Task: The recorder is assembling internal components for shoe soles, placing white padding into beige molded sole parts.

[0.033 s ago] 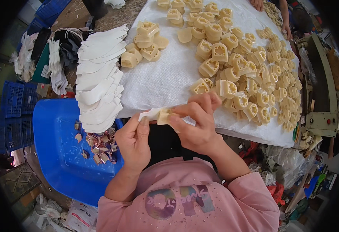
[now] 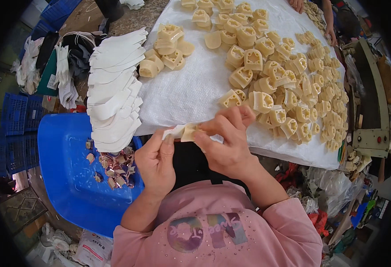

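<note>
Above my lap, my right hand (image 2: 228, 147) grips a small cream plastic shoe heel (image 2: 189, 133), thumb and fingers closed round it. A short white strip of sheet material (image 2: 174, 131) meets the heel's left side, and my left hand (image 2: 156, 162) pinches its other end between thumb and fingers. Whether the strip is stuck to the heel, I cannot tell. Just left of my left hand lies a fanned row of white cut strips (image 2: 115, 93). Many similar cream heels (image 2: 253, 60) stand and lie in a heap beyond my right hand.
White woven cloth (image 2: 182, 95) covers the table. A smaller cluster of heels (image 2: 171, 42) sits near the strips. The blue tub (image 2: 64, 178) at left holds several brownish wrapped pieces (image 2: 117, 171). Another person's hand (image 2: 331, 34) shows at the far right. Plastic bags (image 2: 333, 187) lie at right.
Both hands keep their grip on the strip and heel. My left hand has shifted very slightly to the right; everything else looks the same.
</note>
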`<state>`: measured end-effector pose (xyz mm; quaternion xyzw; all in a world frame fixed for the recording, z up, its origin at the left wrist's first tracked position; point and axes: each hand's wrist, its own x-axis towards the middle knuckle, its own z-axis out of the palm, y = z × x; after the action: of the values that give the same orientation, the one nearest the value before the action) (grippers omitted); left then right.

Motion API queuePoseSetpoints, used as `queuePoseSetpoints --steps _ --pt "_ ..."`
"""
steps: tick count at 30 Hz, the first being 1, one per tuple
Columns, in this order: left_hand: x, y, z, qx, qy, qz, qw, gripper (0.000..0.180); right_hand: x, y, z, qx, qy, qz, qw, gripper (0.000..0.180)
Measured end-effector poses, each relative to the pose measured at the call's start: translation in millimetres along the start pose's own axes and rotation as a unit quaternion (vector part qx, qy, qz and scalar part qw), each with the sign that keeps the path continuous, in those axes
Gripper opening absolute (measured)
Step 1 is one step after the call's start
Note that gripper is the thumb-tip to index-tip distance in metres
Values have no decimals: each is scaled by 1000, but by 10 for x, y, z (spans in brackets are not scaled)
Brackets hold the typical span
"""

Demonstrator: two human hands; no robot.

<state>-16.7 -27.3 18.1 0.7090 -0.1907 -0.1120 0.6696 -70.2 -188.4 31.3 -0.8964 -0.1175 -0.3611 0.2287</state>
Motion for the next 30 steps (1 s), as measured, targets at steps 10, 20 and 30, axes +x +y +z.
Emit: queuePoseSetpoints --steps 10,20,30 --pt "-19 -91 108 151 -26 169 974 18 -11 -53 -58 -10 -168 39 985 29" --pt "-45 -61 88 113 -37 120 986 21 -170 92 109 103 -32 85 990 30" --pt "121 -199 141 53 -71 223 971 11 -261 104 78 304 -36 136 942 27"
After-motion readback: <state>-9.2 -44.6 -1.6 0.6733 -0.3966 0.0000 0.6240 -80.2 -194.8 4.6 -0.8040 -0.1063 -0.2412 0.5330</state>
